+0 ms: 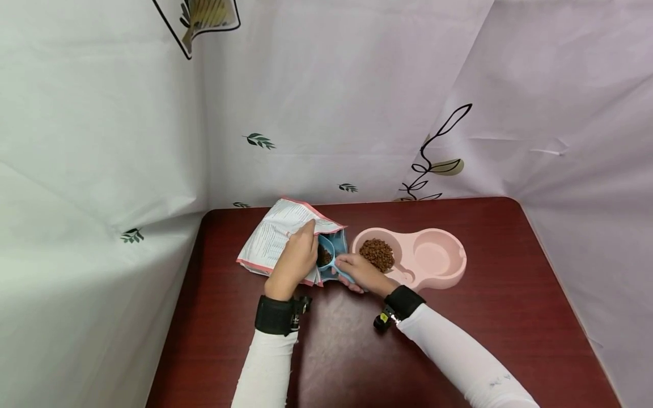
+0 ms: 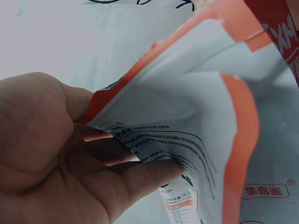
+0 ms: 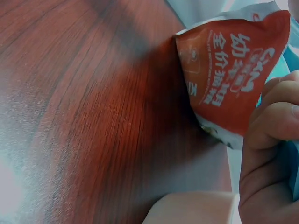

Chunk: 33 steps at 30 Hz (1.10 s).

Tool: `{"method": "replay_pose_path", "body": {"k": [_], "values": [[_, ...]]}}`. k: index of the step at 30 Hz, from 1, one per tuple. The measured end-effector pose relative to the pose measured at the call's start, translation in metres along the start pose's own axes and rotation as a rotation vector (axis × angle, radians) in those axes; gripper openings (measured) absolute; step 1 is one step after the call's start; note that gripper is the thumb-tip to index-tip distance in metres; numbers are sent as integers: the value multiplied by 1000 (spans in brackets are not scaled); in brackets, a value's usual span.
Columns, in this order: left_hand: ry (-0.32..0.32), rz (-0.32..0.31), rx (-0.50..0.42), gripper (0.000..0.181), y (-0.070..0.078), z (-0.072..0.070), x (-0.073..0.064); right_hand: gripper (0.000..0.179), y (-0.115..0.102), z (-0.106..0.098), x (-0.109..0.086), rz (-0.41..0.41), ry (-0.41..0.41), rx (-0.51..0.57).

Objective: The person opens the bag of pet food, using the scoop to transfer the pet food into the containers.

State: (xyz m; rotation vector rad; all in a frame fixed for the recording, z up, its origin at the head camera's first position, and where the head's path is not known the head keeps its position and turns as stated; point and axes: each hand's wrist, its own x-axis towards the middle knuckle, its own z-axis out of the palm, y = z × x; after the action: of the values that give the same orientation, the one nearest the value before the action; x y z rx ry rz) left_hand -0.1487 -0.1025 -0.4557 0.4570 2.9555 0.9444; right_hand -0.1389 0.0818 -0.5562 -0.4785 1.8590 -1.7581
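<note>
While the left grip point(image 1: 297, 258) pinches one bag point(image 1: 272, 233), the right grip point(image 1: 363, 272) holds one scoop point(image 1: 334, 262) near one two-welled pink dish point(image 1: 406, 246).

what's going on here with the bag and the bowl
A person's left hand holds the bag by its open edge. The right hand grips a blue scoop at the bag's mouth, with some brown kibble in it. To the right stands a pink double bowl, with a pile of kibble in its left compartment.
</note>
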Motion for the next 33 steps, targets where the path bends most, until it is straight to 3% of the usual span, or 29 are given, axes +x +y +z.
{"method": "replay_pose_path", "body": {"k": [17,25,33], "values": [[-28,2,-40,45,-2,-3,1,40,-1,-28,-49,-54,-4,-34],[-19,15,-42,44,-4,-3,0,38,-8,-44,-82,-15,39,-60],[-27,16,-46,45,-3,-4,0,39,-5,-71,-123,-38,66,-53]]}}
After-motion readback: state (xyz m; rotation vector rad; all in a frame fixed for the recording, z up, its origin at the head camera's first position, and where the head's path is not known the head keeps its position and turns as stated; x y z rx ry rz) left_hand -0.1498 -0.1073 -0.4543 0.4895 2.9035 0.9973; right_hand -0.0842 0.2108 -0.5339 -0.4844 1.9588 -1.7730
